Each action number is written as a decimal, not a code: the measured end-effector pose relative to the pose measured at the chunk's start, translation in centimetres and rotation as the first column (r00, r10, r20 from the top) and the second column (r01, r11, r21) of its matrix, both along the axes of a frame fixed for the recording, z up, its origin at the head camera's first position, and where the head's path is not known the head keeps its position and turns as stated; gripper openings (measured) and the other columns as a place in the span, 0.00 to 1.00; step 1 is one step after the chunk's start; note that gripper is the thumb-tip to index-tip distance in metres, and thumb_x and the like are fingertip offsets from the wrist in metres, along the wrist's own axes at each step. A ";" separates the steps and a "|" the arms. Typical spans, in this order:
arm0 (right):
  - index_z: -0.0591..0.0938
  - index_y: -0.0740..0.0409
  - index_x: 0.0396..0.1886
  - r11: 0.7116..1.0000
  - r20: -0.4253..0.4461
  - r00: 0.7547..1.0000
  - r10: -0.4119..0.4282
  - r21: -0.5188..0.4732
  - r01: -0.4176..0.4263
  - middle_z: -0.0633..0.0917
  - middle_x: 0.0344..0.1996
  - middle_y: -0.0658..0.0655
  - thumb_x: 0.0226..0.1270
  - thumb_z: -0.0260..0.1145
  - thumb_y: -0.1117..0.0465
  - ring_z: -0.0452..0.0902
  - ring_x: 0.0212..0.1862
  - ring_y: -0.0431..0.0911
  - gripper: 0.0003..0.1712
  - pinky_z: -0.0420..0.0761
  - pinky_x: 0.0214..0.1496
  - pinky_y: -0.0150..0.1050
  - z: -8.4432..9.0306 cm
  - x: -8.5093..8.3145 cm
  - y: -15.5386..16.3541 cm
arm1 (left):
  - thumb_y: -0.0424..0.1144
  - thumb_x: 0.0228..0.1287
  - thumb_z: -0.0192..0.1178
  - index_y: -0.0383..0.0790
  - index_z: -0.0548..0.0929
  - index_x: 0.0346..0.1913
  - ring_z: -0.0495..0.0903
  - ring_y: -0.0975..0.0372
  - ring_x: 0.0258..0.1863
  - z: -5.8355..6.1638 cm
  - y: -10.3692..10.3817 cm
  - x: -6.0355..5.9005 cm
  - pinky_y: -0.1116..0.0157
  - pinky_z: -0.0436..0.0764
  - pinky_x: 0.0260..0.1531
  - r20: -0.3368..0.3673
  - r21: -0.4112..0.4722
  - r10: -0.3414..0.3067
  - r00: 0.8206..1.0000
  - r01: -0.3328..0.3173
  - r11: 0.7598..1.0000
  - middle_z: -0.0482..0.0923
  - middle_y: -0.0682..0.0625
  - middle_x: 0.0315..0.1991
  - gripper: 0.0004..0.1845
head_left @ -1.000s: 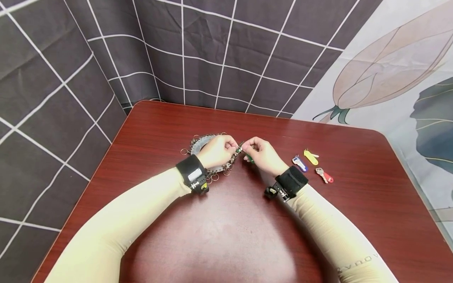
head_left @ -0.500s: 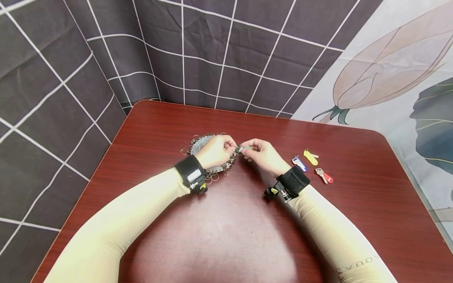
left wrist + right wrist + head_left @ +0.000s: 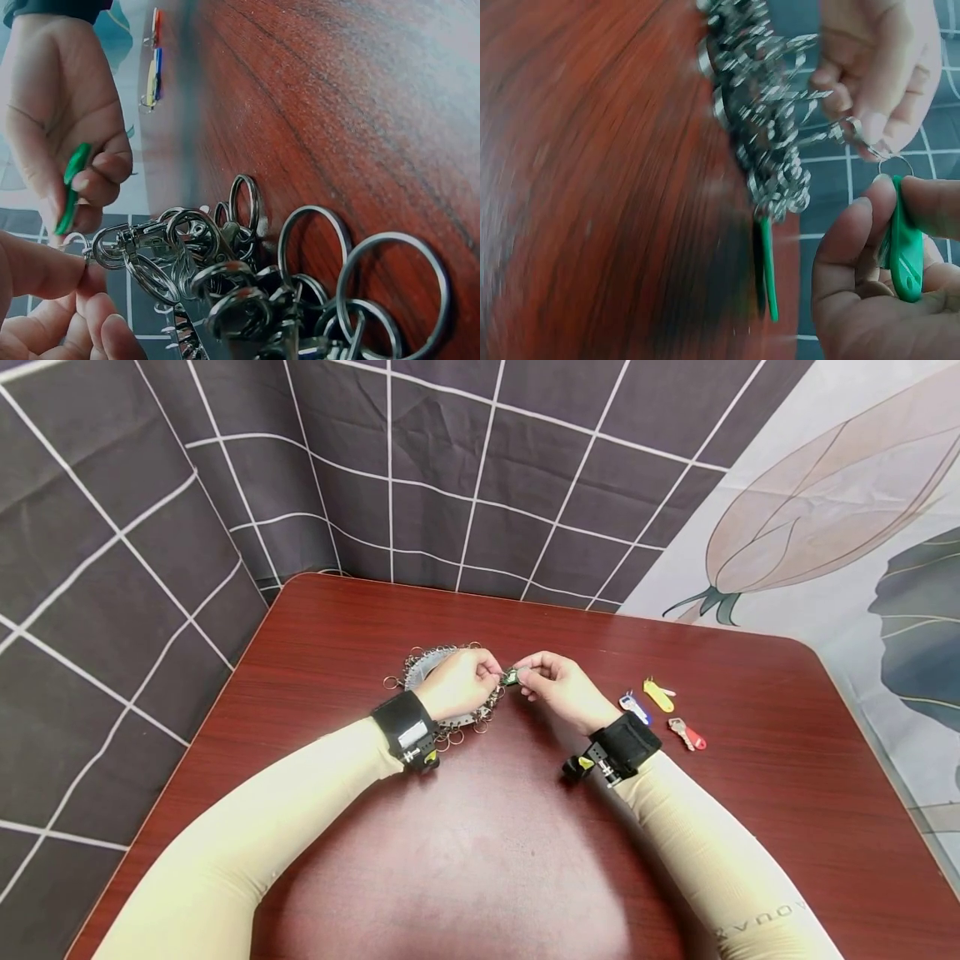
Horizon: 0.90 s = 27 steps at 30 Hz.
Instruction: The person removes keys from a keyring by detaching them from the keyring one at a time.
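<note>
My right hand (image 3: 564,692) pinches a green key tag (image 3: 907,259) between thumb and fingers. A thin split ring (image 3: 897,162) stands at the tag's top end, between the two hands. Opposite it, my left hand (image 3: 459,682) pinches a small metal ring (image 3: 76,241) at the end of a swivel clasp (image 3: 129,238). This clasp belongs to a round grey holder (image 3: 417,673) on the table, its edge hung with several clasps and split rings (image 3: 394,296). My left hand and wrist cover part of the holder. A second green tag (image 3: 769,274) hangs from the cluster.
On the table (image 3: 450,827), right of my right hand, lie a blue tag with a key (image 3: 635,707), a yellow tag with a key (image 3: 658,694) and a red tag with a key (image 3: 687,733). A dark checked cloth (image 3: 442,468) hangs behind the table.
The green tag has turned in my right fingers, from pointing down below the hand to lying up between both hands. My left hand has hardly moved.
</note>
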State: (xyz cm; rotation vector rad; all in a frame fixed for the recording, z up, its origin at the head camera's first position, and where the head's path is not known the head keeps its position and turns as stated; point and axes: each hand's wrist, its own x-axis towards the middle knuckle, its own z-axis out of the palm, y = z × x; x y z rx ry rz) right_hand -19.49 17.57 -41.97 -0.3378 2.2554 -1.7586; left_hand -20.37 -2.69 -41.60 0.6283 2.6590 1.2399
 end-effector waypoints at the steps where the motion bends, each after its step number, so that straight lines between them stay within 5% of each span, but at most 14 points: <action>1: 0.77 0.71 0.48 0.999 -0.039 0.999 -0.003 0.049 0.005 0.78 0.39 0.71 0.70 0.59 0.68 0.76 0.32 0.43 0.11 0.77 0.35 0.32 0.0 0.0 0.0 | 0.36 0.64 0.57 0.42 0.81 0.36 0.78 0.64 0.30 0.0 0.0 0.0 0.68 0.76 0.32 -0.002 -0.001 0.000 1.000 0.000 1.000 0.79 0.53 0.28 0.03; 8: 0.82 0.61 0.41 0.927 -0.303 0.952 0.052 0.370 0.067 0.83 0.29 0.55 0.66 0.63 0.63 0.73 0.29 0.45 0.08 0.71 0.31 0.34 0.5 0.2 -0.3 | 0.38 0.64 0.58 0.42 0.82 0.35 0.78 0.64 0.31 0.2 0.0 0.1 0.67 0.76 0.33 -0.031 -0.029 0.008 0.999 -0.009 1.000 0.80 0.54 0.29 0.04; 21: 0.84 0.58 0.39 0.943 -0.274 0.962 0.014 0.322 0.078 0.83 0.25 0.53 0.64 0.64 0.63 0.77 0.29 0.42 0.06 0.74 0.30 0.32 0.8 0.4 -0.8 | 0.41 0.64 0.59 0.44 0.82 0.34 0.77 0.65 0.31 0.0 0.0 0.2 0.68 0.76 0.34 -0.067 -0.050 -0.009 0.998 0.006 0.999 0.79 0.55 0.28 0.05; 27: 0.82 0.65 0.42 0.977 -0.176 0.984 -0.011 0.209 0.048 0.84 0.31 0.66 0.65 0.63 0.66 0.80 0.31 0.50 0.08 0.79 0.34 0.35 1.1 0.6 -0.9 | 0.39 0.65 0.58 0.42 0.81 0.35 0.77 0.65 0.31 0.1 0.0 0.3 0.69 0.76 0.33 -0.083 -0.059 -0.025 0.996 0.020 0.998 0.79 0.54 0.28 0.04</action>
